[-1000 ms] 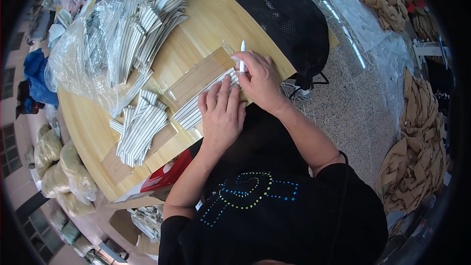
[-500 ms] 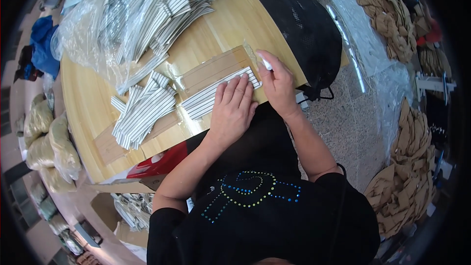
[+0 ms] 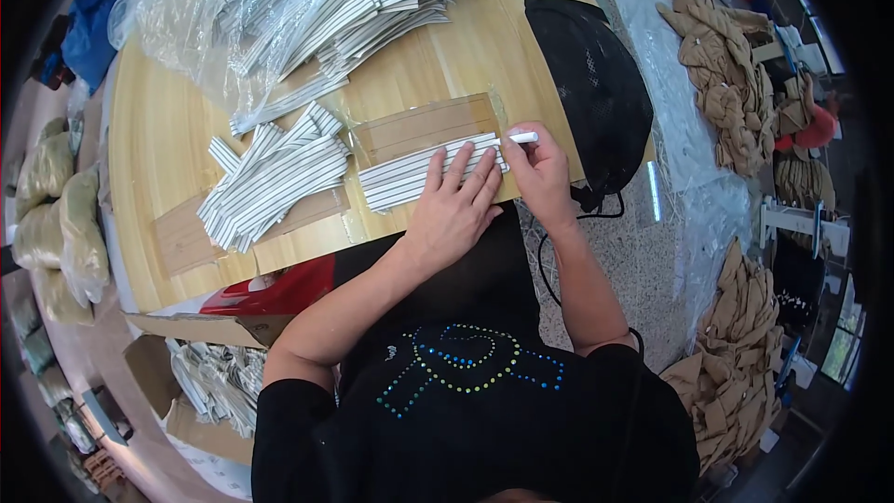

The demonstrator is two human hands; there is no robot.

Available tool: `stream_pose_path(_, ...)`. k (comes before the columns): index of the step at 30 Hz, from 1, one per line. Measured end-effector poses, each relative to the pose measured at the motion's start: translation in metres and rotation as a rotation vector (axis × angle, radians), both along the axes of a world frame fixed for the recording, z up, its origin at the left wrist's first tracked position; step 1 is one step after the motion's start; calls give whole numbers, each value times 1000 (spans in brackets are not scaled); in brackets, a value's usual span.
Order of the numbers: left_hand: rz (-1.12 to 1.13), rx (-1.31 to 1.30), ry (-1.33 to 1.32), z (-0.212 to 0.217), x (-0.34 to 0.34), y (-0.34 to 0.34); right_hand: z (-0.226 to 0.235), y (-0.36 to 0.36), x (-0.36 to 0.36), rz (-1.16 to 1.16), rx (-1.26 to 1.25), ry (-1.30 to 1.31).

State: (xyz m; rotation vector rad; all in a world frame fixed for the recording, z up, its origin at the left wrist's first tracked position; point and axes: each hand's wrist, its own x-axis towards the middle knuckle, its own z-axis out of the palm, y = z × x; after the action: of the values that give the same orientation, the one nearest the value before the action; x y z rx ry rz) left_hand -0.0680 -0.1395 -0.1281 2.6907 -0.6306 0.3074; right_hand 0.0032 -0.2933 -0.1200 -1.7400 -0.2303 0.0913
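Observation:
My left hand (image 3: 453, 207) lies flat, fingers spread, on a stack of white striped fabric strips (image 3: 396, 179) at the near edge of the wooden table (image 3: 168, 140). A brown cardboard template (image 3: 421, 125) lies just behind the stack. At the stack's right end my right hand (image 3: 538, 170) grips a small white marking stick (image 3: 522, 138), its tip by the strip ends.
A loose pile of striped strips (image 3: 270, 182) lies left of the stack, more of them in clear plastic bags (image 3: 279, 9) farther back. A black mesh bag (image 3: 587, 84) sits at the table's right edge. Tan fabric heaps (image 3: 736, 354) cover the floor on the right; a cardboard box (image 3: 200, 373) stands under the table.
The view has shifted. My left hand stays pressed on the stack. My right hand with the white stick has moved down to the right end of the strips.

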Motion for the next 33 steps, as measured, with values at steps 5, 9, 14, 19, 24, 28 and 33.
stream_pose_path(5,-17,51,-30,0,2,-2,2,1,0,2,-130,-48)
stream_pose_path(9,-7,51,-30,-1,1,-1,10,6,0,37,-225,-51)
stream_pose_path(14,-5,69,-36,-2,1,-1,12,7,2,49,-334,-99)
stream_pose_path(19,5,48,-28,-6,2,0,20,27,-8,55,-191,-133)
stream_pose_path(24,15,3,0,-12,-3,0,18,39,-4,247,-338,-203)
stream_pose_path(28,4,-8,-1,-12,-1,-1,19,41,-2,240,-413,-227)
stream_pose_path(33,23,6,-22,-28,-1,-3,26,61,-11,184,-397,-111)
